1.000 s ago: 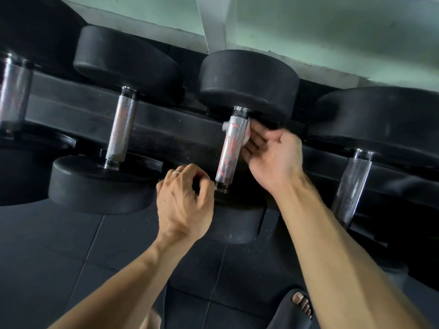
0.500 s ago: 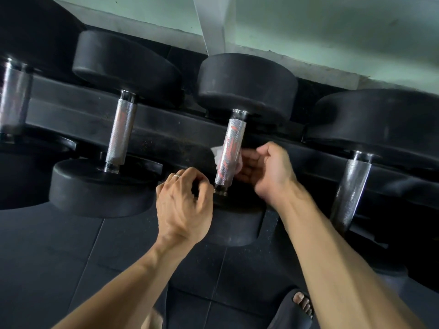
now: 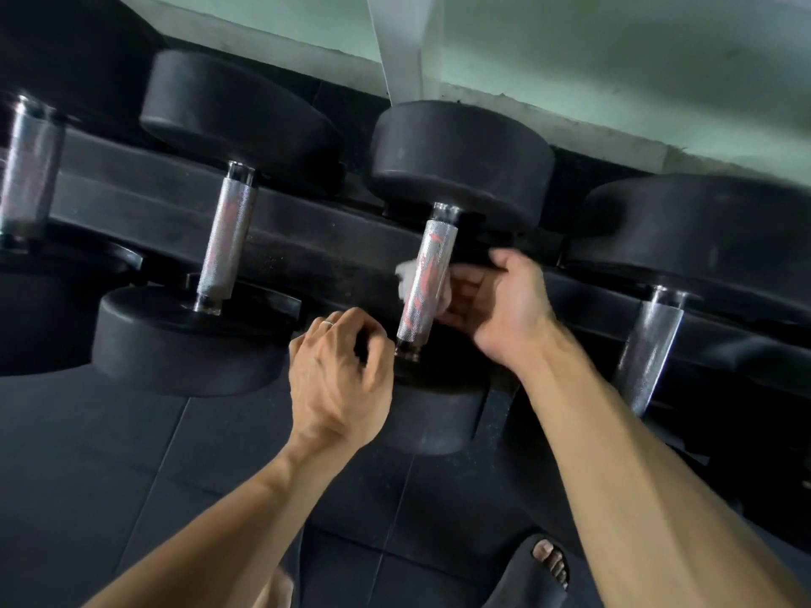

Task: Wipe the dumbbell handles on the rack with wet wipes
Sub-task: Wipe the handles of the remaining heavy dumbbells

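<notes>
My right hand grips a white wet wipe around the knurled dumbbell handle. My left hand grips the lower dumbbell head.

wet wipe mostly hidden behind handle; leftmost dumbbell cut off.

Four dumbbells lie side by side on the rack in front of me, handles running toward the wall behind. My right hand sits just right of the third handle, with the wipe behind that handle, showing at its left. My left hand is at the handle's near end, on the near weight. Another handle lies to the left, one to the right. My foot is on the floor below.
</notes>
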Demonstrator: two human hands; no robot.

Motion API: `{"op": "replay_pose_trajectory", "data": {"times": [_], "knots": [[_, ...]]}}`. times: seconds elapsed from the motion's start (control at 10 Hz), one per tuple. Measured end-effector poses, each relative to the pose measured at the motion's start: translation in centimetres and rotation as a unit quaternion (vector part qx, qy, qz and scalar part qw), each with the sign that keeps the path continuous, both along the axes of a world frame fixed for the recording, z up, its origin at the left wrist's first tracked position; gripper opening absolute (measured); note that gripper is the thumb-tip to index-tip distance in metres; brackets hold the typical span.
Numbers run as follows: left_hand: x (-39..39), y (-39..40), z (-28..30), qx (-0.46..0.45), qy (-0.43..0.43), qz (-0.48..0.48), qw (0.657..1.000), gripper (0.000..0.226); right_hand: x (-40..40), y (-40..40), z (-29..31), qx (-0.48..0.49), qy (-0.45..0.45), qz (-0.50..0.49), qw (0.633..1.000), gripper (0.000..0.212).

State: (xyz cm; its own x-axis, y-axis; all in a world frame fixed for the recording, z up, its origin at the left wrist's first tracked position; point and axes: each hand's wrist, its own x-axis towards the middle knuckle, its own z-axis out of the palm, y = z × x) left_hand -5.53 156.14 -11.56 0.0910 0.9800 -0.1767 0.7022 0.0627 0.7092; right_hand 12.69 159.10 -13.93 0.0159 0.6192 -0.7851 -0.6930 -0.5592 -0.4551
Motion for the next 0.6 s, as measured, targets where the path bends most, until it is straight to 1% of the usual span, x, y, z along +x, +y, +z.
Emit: {"op": "replay_pose_trajectory", "data": {"times": [0.1, 0.2, 0.3, 0.4, 0.5, 0.6], "knots": [[0.0, 0.0, -0.1, 0.001, -0.001, -0.003, 1.0, 0.038, -0.5, 1.3, -0.4, 0.026, 0.019, -0.093, 0.995, 0.067], [-0.1, 0.1, 0.0, 0.002, -0.003, -0.004, 1.0, 0.038, -1.6, -0.4, -1.2, -0.038, -0.039, -0.018, 0.998, 0.063], [-0.1, 0.0, 0.1, 0.004, -0.005, -0.004, 1.0, 0.038, -1.3, -0.4, -0.9, -0.046, -0.043, -0.001, 0.998, 0.058], [-0.1, 0.2, 0.0, 0.002, -0.003, -0.007, 1.0, 0.038, -0.7, 1.8, -0.6, 0.047, 0.053, -0.182, 0.981, 0.05], [-0.1, 0.2, 0.0, 0.001, -0.002, -0.008, 1.0, 0.038, -2.1, 1.9, -1.2, 0.03, 0.044, -0.148, 0.988, 0.045], [-0.1, 0.1, 0.1, 0.004, -0.003, -0.008, 1.0, 0.038, -2.9, 0.5, -1.4, -0.052, -0.029, 0.013, 0.998, 0.063]]}}
